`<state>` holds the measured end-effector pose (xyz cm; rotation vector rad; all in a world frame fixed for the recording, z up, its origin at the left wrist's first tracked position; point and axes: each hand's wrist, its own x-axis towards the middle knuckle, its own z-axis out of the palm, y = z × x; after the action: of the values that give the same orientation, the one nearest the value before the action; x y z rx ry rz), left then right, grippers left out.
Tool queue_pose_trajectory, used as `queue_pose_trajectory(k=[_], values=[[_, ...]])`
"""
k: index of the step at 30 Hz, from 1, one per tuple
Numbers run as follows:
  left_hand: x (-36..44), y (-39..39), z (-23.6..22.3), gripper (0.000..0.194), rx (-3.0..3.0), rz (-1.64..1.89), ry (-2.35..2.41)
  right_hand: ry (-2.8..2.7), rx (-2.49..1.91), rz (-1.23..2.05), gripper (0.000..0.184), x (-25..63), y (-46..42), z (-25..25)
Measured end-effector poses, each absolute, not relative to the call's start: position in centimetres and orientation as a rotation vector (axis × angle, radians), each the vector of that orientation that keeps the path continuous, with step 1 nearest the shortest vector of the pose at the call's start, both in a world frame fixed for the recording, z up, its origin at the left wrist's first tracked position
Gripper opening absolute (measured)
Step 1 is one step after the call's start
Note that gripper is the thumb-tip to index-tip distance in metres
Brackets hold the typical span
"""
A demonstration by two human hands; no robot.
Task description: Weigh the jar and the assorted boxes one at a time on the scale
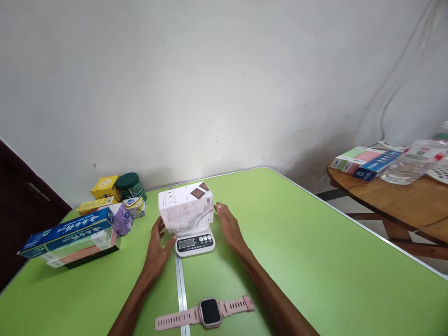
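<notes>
One box [185, 205] sits on a scale [195, 245] between your left hand [157, 249] and right hand [231, 229], both loosely spread, contact unclear; a watch [210, 312] lies on the bench [315, 261], nearer you than them.

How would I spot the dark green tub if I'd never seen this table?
On the light green table, look to the far left, near the wall. The tub stands just right of a yellow box. Only it has a round, dark green lid.
</notes>
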<state>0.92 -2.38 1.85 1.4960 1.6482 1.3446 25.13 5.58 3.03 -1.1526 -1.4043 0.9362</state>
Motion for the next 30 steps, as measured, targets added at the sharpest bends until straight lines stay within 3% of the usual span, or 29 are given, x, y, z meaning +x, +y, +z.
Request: queue_pose_trajectory(k=[4,14,19,25,30], values=[[0.4,-2.2,0.1,0.076,1.483,1.395,1.62,-1.447,-1.155,0.847,0.056,24.9,5.8,1.4],[0.0,-3.1,0.1,0.07,1.415,1.437,1.579,-1.237,-1.091,1.04,0.059,24.5,5.4,1.0],[0.2,-3.2,0.5,0.077,1.356,1.406,1.556,-1.304,-1.043,1.028,0.057,24.7,5.0,1.4],[-0.4,-1.2,3.9,0.097,1.428,1.338,1.583,-1.352,-0.995,0.897,0.052,24.2,4.4,2.1],[-1.2,1.7,8.3,0.086,1.685,1.153,1.663,-1.488,-1.027,0.756,0.048,23.7,4.3,2.2]])
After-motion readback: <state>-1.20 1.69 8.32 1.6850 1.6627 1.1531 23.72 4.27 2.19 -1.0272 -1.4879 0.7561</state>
